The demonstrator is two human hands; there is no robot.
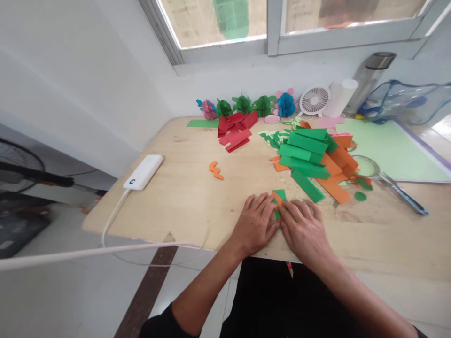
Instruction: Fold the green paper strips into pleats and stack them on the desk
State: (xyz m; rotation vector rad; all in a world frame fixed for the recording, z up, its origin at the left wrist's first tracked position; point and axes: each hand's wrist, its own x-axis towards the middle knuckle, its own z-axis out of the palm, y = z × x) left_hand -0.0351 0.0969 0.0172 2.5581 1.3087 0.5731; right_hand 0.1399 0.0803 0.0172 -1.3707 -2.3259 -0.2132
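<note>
Near the front edge of the table, a small green paper piece (280, 193) lies with an orange paper strip (277, 198) across it. From the left, my left hand (256, 223) rests with stretched fingers at the paper's side. My right hand (305, 227) lies on the other side, its extended fingertips touching the paper and strip. Both hands cover much of the piece. Beyond my left hand sits an orange zigzag cutout (216, 170). Past my right hand is a heap of folded green strips (305, 152) and orange strips (336, 173).
Red folded paper (237, 129) lies farther back, before several honeycomb paper balls (243, 106) along the wall. A small fan (314, 101), white roll (341, 97) and bottle (369, 84) stand at the back right. Scissors (401, 192) lie right; a white power bank (144, 172) with cable lies left.
</note>
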